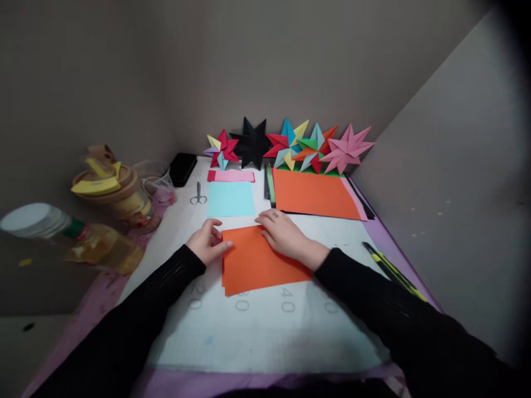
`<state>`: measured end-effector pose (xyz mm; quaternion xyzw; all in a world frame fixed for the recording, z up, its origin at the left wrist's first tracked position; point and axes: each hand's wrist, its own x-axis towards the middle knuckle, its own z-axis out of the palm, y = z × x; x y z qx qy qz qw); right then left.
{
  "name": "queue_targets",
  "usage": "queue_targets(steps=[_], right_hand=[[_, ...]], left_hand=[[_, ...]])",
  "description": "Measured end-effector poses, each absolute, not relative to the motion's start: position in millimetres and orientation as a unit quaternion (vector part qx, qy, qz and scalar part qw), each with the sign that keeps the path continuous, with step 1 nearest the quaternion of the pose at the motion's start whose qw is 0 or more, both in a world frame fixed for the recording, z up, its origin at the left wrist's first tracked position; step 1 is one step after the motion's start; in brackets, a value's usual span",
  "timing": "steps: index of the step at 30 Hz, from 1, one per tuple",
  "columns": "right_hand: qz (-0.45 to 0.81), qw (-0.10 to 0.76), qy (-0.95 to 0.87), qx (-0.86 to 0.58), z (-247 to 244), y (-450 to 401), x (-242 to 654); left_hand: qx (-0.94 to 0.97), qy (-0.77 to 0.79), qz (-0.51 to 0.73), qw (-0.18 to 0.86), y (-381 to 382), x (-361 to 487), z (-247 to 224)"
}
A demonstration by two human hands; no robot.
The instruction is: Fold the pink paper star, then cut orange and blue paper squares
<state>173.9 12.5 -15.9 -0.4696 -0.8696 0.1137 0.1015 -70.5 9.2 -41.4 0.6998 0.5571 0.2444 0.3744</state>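
Note:
Orange sheets of paper [253, 265] lie on the white mat in front of me, the lower one showing slightly past the left edge of the upper. My left hand [207, 243] grips the left edge, thumb on top and the other fingers curled beside it. Across the upper right part rests my right hand [288, 235], palm down, fingers stretched toward the top edge. It wears a ring. Just beyond the hands is a light blue square of paper [231, 199], with pink and red strips [231, 176] behind it.
Folded paper stars [251, 142] lean along the wall. A stack of coloured paper [317, 193] lies at back right, a yellow-black cutter [392, 268] at right. Small scissors [198, 194], a black phone [183, 169], a plastic cup [160, 185], a lidded tumbler [120, 193] and a bottle [103, 246] stand left.

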Motion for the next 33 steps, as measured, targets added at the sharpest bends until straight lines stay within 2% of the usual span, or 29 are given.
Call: queue_targets(steps=[2,5,8,14,23,27,33], right_hand=[[0.091,0.109,-0.887,-0.439,-19.7,-17.1,173.9],[0.115,0.069,-0.905,-0.403,-29.5,-56.7,171.6],[0.115,0.058,-0.913,-0.387,-42.0,-75.7,168.1],[0.112,0.071,-0.908,-0.397,-57.6,-71.1,167.0],[0.105,0.065,-0.894,-0.431,-67.0,-65.4,171.3],[0.083,0.102,-0.885,-0.446,-69.4,-62.8,174.2],[0.031,0.215,-0.896,-0.387,-57.0,-72.9,178.8]], left_hand=[[0.676,0.555,0.259,0.410,8.2,-68.5,-49.9],[0.644,0.551,0.278,0.452,7.9,-64.9,-52.0],[0.631,0.560,0.299,0.446,7.6,-62.7,-51.4],[0.672,0.575,0.287,0.368,9.9,-65.2,-54.8],[0.747,0.466,0.202,0.429,5.4,-75.2,-49.2],[0.752,0.456,0.194,0.434,3.0,-71.1,-48.8],[0.729,0.540,0.193,0.374,-1.3,-57.3,-48.2]])
